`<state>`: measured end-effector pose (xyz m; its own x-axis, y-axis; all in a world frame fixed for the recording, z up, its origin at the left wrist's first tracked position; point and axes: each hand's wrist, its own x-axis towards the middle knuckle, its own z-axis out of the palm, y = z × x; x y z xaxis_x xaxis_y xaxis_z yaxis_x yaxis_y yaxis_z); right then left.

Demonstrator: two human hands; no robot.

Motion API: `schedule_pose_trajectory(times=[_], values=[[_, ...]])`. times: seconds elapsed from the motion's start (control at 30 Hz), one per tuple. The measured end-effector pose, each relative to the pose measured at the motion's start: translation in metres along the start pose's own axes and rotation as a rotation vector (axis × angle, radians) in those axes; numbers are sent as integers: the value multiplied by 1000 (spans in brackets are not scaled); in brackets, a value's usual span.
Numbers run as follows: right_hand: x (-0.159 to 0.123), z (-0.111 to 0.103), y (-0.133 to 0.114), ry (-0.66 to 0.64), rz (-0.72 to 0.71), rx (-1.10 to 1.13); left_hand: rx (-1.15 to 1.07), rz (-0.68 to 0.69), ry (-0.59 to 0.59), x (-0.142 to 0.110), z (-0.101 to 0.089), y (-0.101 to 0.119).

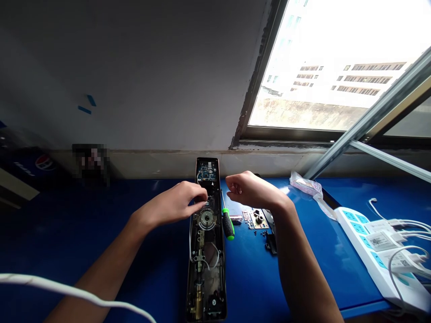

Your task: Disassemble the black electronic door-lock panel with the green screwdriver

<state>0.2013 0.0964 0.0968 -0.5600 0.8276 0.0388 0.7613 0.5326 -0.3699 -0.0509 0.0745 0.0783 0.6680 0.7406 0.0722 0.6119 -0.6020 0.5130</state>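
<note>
A long, narrow black housing [224, 269], which looks like an opened electronic door lock, lies lengthwise before me with its inside showing. It has a blue circuit board [207, 172] at the far end, a round metal disc [206, 219] mid-way and a brass cylinder [199, 305] at the near end. My left hand [178, 199] is over its upper part, thumb and fingertips pinched; what they hold, if anything, is too small to make out. My right hand [251, 188] hovers by the right edge, fingers curled in, nothing visible in them. A green-and-black screwdriver [228, 224] lies beside the housing.
Right of the screwdriver lie small screws, a square plate with a round fitting [258, 219] and a black part [270, 243]. A white power strip [363, 251] with plugged chargers stands right. A plastic packet [305, 184] lies by the wall. A white cable [77, 294] crosses lower left.
</note>
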Motion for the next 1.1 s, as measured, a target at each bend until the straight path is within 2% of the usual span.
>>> schedule_pose_trajectory(times=[0.13,0.23,0.3,0.43,0.57,0.77,0.93,1.03,1.1], values=[[0,-1,-1,-56,44,-3,5,-7,-9,0,0,1],[2,1,3,-151,119,-4,15,-10,-24,-1,1,1],[6,7,8,-268,200,1,20,-6,-38,-1,2,2],[17,25,20,-579,380,65,27,-8,-62,-1,4,4],[30,43,27,-720,461,153,23,-33,-58,1,4,6],[40,60,24,-773,484,228,35,-26,9,5,7,9],[41,60,17,-782,478,218,38,-11,-6,5,7,12],[38,50,20,-712,464,192,37,-9,3,4,6,11],[33,38,26,-596,454,165,33,-18,19,3,5,10]])
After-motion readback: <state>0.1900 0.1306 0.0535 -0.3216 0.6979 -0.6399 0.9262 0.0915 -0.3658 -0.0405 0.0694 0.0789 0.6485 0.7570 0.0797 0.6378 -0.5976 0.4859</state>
